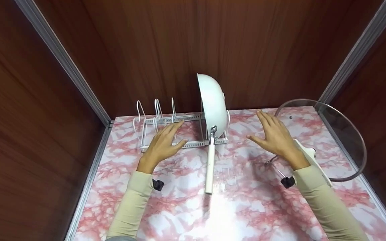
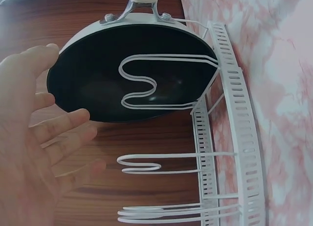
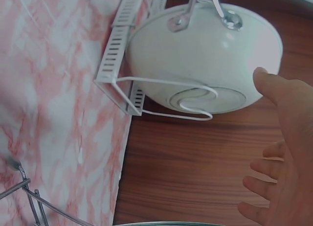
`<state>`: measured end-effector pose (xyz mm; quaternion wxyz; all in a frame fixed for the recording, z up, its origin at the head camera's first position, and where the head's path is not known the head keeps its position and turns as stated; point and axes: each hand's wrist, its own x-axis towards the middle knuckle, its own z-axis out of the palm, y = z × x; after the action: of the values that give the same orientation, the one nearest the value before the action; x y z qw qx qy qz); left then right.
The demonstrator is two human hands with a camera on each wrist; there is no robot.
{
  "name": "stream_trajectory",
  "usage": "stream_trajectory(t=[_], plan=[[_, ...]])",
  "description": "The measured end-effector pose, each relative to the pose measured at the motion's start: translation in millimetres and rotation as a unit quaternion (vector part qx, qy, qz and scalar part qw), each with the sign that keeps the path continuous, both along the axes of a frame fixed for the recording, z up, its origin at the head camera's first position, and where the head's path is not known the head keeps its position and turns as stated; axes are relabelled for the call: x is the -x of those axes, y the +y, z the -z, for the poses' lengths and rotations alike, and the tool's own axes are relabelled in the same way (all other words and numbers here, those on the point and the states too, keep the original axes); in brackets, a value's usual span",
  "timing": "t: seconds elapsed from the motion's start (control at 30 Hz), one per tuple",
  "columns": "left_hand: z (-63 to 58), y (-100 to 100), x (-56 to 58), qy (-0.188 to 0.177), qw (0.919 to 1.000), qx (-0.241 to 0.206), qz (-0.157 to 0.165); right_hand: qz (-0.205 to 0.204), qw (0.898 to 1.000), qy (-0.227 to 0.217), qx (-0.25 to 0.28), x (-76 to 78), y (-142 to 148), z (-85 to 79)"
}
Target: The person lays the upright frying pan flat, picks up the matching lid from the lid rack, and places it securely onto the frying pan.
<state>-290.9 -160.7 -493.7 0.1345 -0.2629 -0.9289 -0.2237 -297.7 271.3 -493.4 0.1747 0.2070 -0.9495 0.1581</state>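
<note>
White pan (image 1: 214, 103), lid (image 1: 337, 142) partly hidden, apparently glass

White pan (image 3: 205, 57) standing in slotted rack (image 3: 116, 46), right grip (image 3: 296, 155) near

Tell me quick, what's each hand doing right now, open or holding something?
Left hand: open, holding nothing, near the white rack.
Right hand: open, holding nothing, fingers apart from the pan.

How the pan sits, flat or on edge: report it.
On edge: the pan stands in the rack, a wire divider on either side.
</note>
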Motion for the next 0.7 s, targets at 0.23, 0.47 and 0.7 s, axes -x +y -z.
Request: stream_trajectory(t=[0.23,0.47,0.7], plan=[[3.4,4,0.2,0.006,0.9997,-0.023,0.009,0.008,1.0,0.0,0.015,-2.0,-4,0.9],[5.9,6,0.0,0.019,0.9989,-0.042,0.009,0.001,0.999,0.017,0.041,-3.5,-8,4.0],[10.5,10,0.1,0.029,0.9976,-0.062,0.005,-0.001,0.997,0.022,0.076,-8.1,-13,4.9]])
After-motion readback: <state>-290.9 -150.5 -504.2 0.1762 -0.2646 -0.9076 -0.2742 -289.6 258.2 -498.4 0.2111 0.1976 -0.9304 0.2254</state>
